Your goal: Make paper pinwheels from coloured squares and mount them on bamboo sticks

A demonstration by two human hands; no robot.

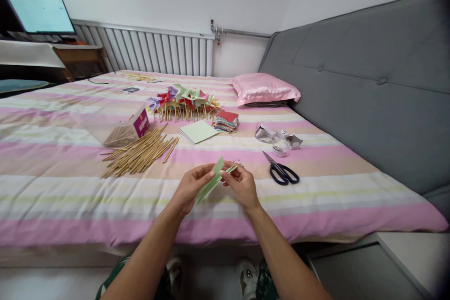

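While both my hands work above the striped bedspread (52,187), the green paper piece (213,179) sits pinched between them — left hand (190,190) gripping its lower edge, right hand (241,185) folding a tip inward. Step, as I judge it: shaping a pinwheel. Next calls for a stick from the bamboo sticks (140,152). Nearby: scissors (283,171), paper stack (226,121), finished pinwheels (184,101).
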